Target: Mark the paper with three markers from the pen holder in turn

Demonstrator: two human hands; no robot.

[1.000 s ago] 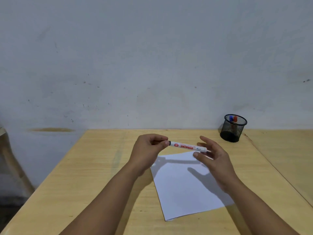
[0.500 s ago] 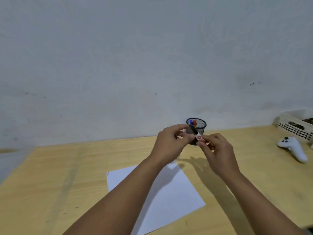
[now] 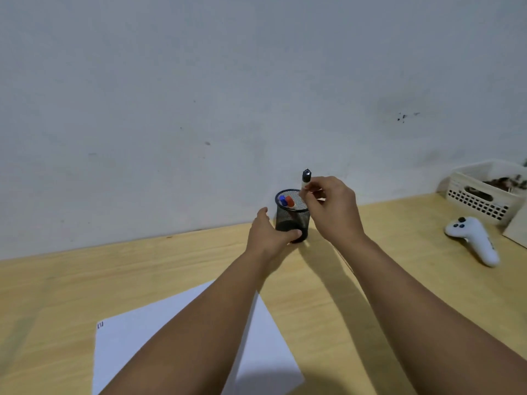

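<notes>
Centrally, a black wire-mesh pen holder [image 3: 292,216] stands on the pale wooden table [image 3: 399,280], close to the grey-white wall [image 3: 199,95]; all positions below refer to this holder. Nearer the camera and to its left, a white sheet of paper [image 3: 137,352] lies flat, partly covered by the left forearm, with a small dark mark at its far left corner. Well to the holder's right, against the wall, sits a white perforated plastic basket [image 3: 482,195]; between basket and holder, nearer the basket, lies a white game controller [image 3: 473,238]. The left hand [image 3: 268,235] wraps the holder's lower wall, thumb across its front. The right hand [image 3: 333,212], just beside the rim, has its fingers pinched on a white-barrelled marker [image 3: 306,179] held upright with a black cap on top. Inside the holder, a blue cap [image 3: 282,200] and a red cap [image 3: 289,201] show side by side.
</notes>
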